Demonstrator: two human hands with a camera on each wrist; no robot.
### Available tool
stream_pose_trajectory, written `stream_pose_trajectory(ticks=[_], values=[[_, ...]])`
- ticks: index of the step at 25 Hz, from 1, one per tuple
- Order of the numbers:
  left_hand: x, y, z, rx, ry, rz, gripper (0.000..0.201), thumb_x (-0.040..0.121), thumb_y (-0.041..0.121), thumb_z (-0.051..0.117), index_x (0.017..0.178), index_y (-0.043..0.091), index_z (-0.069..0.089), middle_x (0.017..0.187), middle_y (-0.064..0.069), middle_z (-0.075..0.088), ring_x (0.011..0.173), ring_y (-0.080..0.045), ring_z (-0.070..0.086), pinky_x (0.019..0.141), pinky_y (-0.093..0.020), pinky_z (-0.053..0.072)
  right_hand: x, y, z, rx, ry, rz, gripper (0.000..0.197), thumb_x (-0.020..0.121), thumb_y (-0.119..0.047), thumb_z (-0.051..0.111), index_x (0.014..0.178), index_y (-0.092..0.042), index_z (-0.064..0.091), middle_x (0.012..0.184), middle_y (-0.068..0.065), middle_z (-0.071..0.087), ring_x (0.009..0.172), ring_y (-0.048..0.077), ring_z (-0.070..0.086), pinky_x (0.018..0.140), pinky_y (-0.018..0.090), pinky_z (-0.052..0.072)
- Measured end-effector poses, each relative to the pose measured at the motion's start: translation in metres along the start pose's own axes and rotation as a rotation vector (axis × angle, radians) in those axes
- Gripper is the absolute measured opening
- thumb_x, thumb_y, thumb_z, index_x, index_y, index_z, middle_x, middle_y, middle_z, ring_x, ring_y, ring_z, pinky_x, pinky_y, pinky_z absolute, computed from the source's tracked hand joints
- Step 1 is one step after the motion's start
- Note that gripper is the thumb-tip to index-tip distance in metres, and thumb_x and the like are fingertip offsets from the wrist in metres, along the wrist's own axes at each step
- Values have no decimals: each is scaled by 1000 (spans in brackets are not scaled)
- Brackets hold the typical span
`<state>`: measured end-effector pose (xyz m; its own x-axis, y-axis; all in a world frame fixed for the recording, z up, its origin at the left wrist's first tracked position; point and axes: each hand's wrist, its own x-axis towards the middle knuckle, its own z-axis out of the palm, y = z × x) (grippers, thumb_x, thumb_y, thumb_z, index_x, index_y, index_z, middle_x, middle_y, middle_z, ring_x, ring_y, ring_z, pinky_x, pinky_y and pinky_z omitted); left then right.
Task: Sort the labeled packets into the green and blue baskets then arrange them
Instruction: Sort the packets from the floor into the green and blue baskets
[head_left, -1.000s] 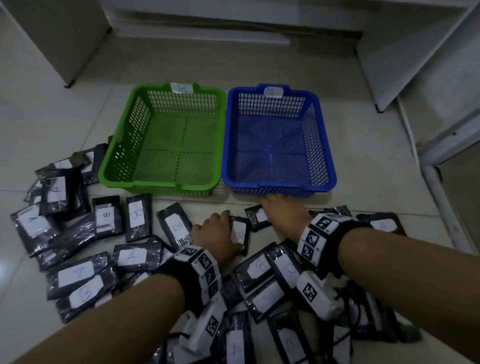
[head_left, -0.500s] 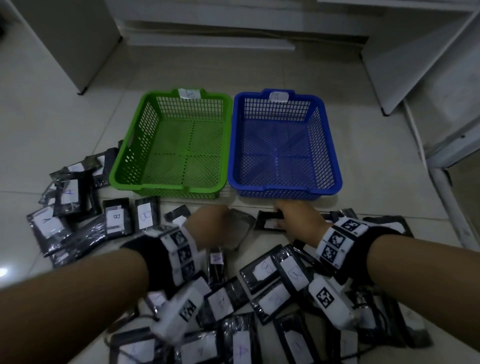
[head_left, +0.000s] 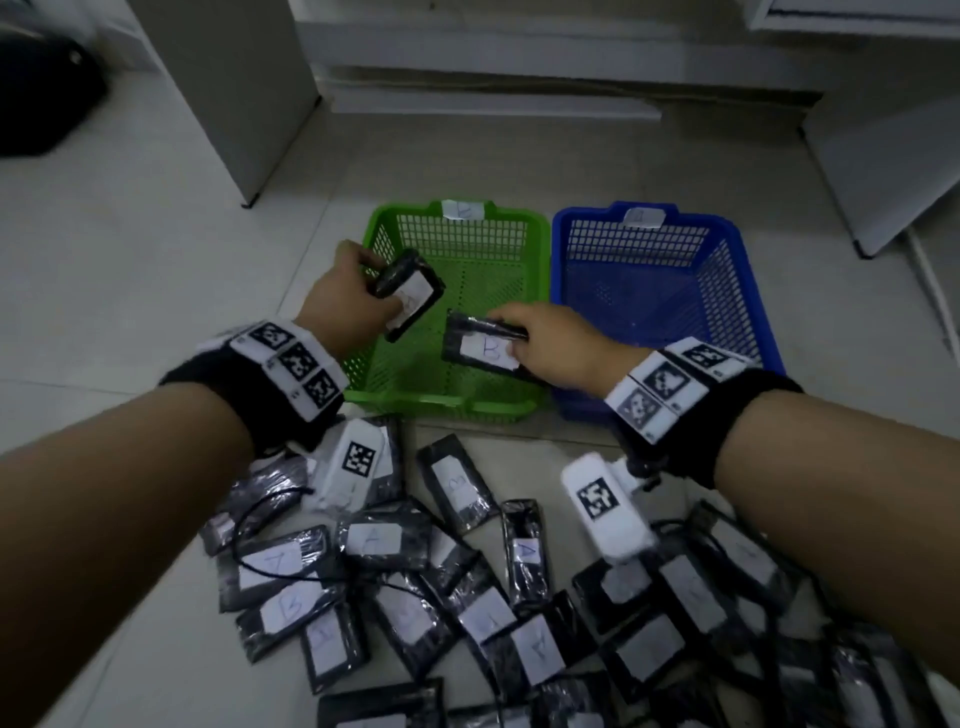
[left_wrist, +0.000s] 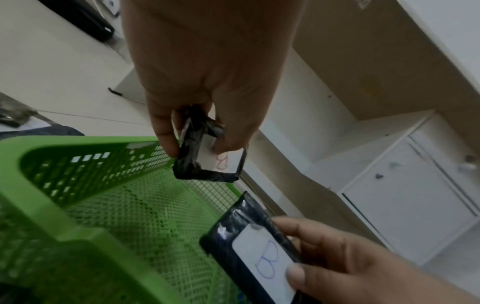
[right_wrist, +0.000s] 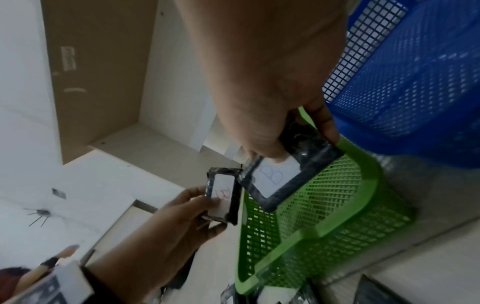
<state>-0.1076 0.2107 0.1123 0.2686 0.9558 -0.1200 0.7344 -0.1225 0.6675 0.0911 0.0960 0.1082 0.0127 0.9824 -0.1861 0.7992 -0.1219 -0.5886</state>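
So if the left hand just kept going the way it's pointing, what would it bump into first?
Probably the green basket: the left hand, gripping a B packet, points over its left rim toward the mesh floor. Depth is unclear, but nothing else shows in that line.

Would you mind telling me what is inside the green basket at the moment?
Nothing lies in the green basket: its mesh floor shows bare. Both hands hold B packets above it, covering part of the floor.

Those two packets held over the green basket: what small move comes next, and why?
Probably let both go. The left hand pinches one B packet, the right hand another B packet, both above the empty green basket, whose tag seems to read B.
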Motion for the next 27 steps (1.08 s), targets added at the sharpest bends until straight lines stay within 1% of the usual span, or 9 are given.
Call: stream_pose_trajectory(ticks=[3, 6, 10, 13, 17, 19, 21, 24, 27], values=[[17, -38, 22, 170, -44, 48, 40, 82, 20, 66, 115, 14, 45, 114, -15, 57, 95, -31, 58, 75, -33, 44, 23, 9, 28, -22, -7, 49, 37, 89, -3, 54, 122, -20, 58, 109, 8, 62, 91, 23, 59, 63, 22, 41], [31, -64, 40, 237, -145, 123, 38, 82, 18, 67, 117, 14, 52, 123, -14, 53, 109, -32, 54, 88, -34, 43, 36, 25, 60, -33, 25, 127, 21, 86, -10, 63, 102, -19, 53, 93, 6, 59, 77, 21, 58, 52, 24, 35], [34, -83, 61, 341, -284, 165, 41, 85, 8, 62, 124, 16, 54, 126, -13, 55, 114, -31, 53, 95, -39, 45, 47, 38, 86, -142, 106, 150, 16, 84, -10, 62, 97, -18, 55, 99, 14, 59, 90, 30, 55, 71, 34, 49], [35, -89, 67, 467, -286, 238, 39, 89, 7, 52, 128, 11, 54, 129, -14, 54, 118, -33, 50, 98, -39, 42, 50, 40, 94, -219, 150, 184, 21, 84, -8, 58, 103, -16, 55, 105, 16, 54, 95, 31, 51, 75, 34, 47], [22, -91, 57, 471, -232, 256, 36, 90, 10, 49, 125, 6, 57, 130, -19, 49, 119, -36, 46, 104, -40, 38, 44, 38, 91, -378, 77, 151, 34, 85, 2, 47, 112, -8, 65, 115, 15, 58, 114, 30, 43, 96, 34, 41], [-6, -92, 48, 277, -49, 335, 30, 85, 8, 55, 114, 9, 64, 116, -15, 53, 110, -33, 50, 97, -38, 42, 27, 28, 91, -308, 125, 85, 39, 84, 5, 47, 116, -8, 65, 120, 14, 59, 116, 29, 43, 98, 31, 37], [-45, -96, 39, 126, 101, 389, 19, 82, 9, 59, 101, 13, 64, 103, -6, 54, 96, -25, 53, 87, -34, 46, -3, 9, 96, -68, 322, 57, 38, 84, 5, 49, 114, -11, 66, 115, 6, 60, 112, 22, 45, 93, 26, 36], [-84, -116, 39, 121, 45, 302, 11, 83, 19, 62, 94, 18, 59, 89, 2, 54, 80, -17, 53, 74, -33, 48, -46, -21, 118, 197, 497, 101, 22, 80, 1, 53, 85, -15, 66, 92, -2, 58, 89, 12, 50, 74, 21, 40], [-87, -138, 54, 451, -105, 137, 40, 80, 41, 65, 114, 22, 57, 109, -4, 57, 107, -27, 51, 89, -40, 45, -55, -13, 153, 160, 305, 229, 17, 80, -2, 54, 88, -7, 67, 97, 8, 61, 91, 19, 56, 75, 28, 49]])
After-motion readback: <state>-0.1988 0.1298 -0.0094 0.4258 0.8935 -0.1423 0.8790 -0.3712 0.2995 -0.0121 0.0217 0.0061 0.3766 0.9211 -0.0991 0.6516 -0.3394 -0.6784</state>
